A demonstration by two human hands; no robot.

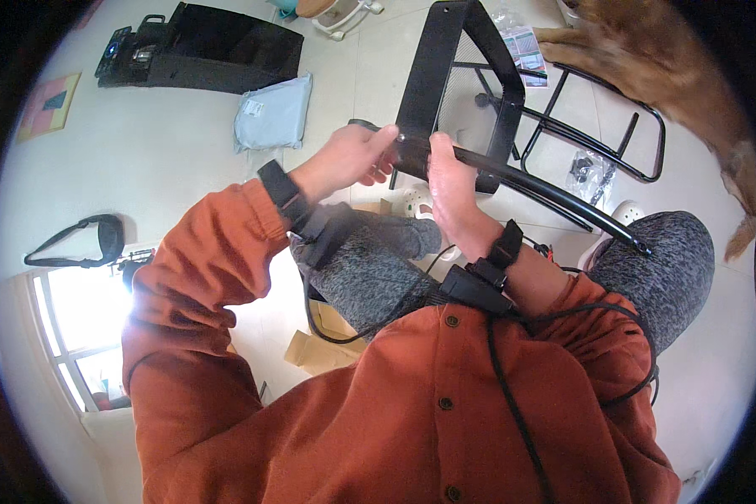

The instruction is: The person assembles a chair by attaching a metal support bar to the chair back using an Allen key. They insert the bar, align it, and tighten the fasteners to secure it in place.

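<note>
A curved black metal tube [546, 186] slants across in front of me, from between my hands down toward my right knee. My left hand [353, 157] is closed around its upper left end, the thumb lying along the top. Close beside it, my right hand [458, 189] grips the same tube, thumb upward; most of its fingers are hidden. Right behind the hands stands a black basket-like frame with mesh sides [433, 76]. Whether the tube touches this frame, I cannot tell.
A bent black tubular frame [554, 126] lies on the floor at right, near a clear bag of small black parts [588, 172] and a printed sheet [525, 52]. A brown dog [672, 67] lies far right. A grey parcel [270, 115] and cardboard [323, 340] are at left. Cables cross my lap.
</note>
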